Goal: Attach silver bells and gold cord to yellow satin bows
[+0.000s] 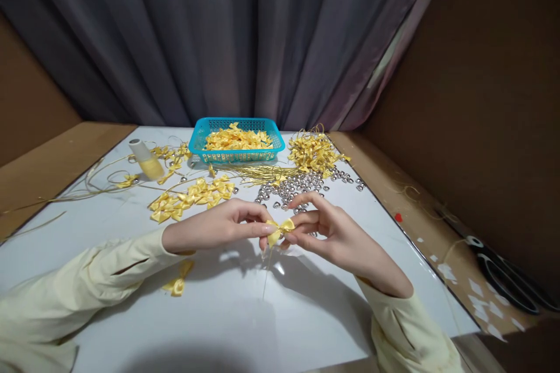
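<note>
Pale sleeves [116, 265] led to the left hand [223, 222] and right hand [339, 236], whose fingers [256, 230] pinched opposite ends of a yellow bow [275, 236] lying crosswise between them, touching both.

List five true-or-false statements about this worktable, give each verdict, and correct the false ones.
1. The left hand and right hand both touch one yellow bow. True.
2. A blue basket holds a pile of yellow pieces. True.
3. The basket stands nearer the camera than the hands. False: it stands farther back, beyond them.
4. Scissors lie to the right of both hands. True.
5. The right hand grips the scissors. False: it is at the bow, apart from the scissors.
</note>
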Motion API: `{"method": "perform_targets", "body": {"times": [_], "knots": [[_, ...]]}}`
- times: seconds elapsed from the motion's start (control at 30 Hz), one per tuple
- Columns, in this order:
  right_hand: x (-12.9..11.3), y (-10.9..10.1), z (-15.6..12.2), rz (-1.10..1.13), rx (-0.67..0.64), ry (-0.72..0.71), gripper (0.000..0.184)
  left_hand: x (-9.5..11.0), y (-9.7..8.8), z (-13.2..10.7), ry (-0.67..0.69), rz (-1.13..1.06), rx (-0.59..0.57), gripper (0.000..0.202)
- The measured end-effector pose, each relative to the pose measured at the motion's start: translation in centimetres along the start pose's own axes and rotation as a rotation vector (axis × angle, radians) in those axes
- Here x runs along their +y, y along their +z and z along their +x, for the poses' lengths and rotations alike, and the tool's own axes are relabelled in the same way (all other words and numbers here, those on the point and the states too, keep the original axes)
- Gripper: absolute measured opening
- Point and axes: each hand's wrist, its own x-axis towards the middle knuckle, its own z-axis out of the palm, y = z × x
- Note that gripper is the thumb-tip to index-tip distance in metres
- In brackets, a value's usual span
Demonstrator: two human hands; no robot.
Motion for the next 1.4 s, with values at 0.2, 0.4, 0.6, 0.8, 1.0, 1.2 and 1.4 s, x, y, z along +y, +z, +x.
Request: {"method": "perform_targets", "body": {"times": [0.2, 0.4, 0.6, 0.8, 1.0, 1.2, 1.4], "knots": [[-0.2, 0.0, 0.4, -0.147, 0.019, -0.029, 0.010, 0.7, 0.4, -0.3, 0.011, 0.195, 0.099, 0.024], [-0.1, 0.2, 0.4, -0.199, 0.027, -0.090, 0.011, 0.6, 0.5, -0.4, 0.025, 0.317, 0.135, 0.025], [0.0, 0.1, 0.4, -0.157, 0.087, -0.117, 0.011, 0.5, 0.7, -0.4, 0.056, 0.448, 0.164, 0.030], [-0.2, 0.5, 0.4, -0.139, 0.080, -0.108, 0.012, 0.0, 1.1, -0.3, 0.055, 0.406, 0.100, 0.036], [-0.2, 0.6, 0.5, -0.178, 0.069, -0.117, 0.011, -0.8, 1.2, -0.3, 0.151, 0.460, 0.128, 0.033], [-0.4, 0.7, 0.6, -0.129, 0.060, -0.091, 0.013, -1.2, 1.1, -0.2, 0.182, 0.489, 0.129, 0.032], [-0.3, 0.4, 0.4, 0.009, 0.011, -0.008, 0.019, -1.3, 1.1, -0.1, 0.227, 0.458, 0.137, 0.029]]}}
